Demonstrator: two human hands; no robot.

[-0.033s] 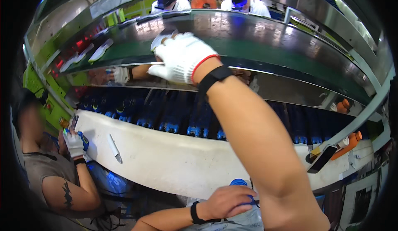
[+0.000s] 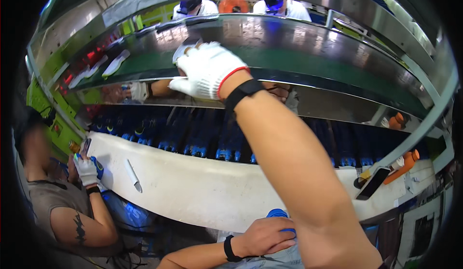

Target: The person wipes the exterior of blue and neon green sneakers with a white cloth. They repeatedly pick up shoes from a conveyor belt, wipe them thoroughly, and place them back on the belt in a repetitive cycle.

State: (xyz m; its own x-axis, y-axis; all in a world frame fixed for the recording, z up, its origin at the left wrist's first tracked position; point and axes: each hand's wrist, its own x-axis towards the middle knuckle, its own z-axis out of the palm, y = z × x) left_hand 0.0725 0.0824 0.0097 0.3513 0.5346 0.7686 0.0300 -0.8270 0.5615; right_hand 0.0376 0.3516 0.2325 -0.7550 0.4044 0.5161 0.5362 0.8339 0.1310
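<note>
Our right hand (image 2: 208,70) perhaps steadies a pale sole (image 2: 179,54), our left hand (image 2: 266,236) a blue item (image 2: 277,213), well apart, grips unclear.

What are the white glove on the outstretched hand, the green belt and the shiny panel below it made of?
The glove looks like knitted fabric, perhaps cotton or a blend: its cuff is ribbed. The belt seems to be rubber or plastic, smooth, with glossy highlights. The panel is probably polished metal: it is grey and throws back mirror-like reflections.
</note>
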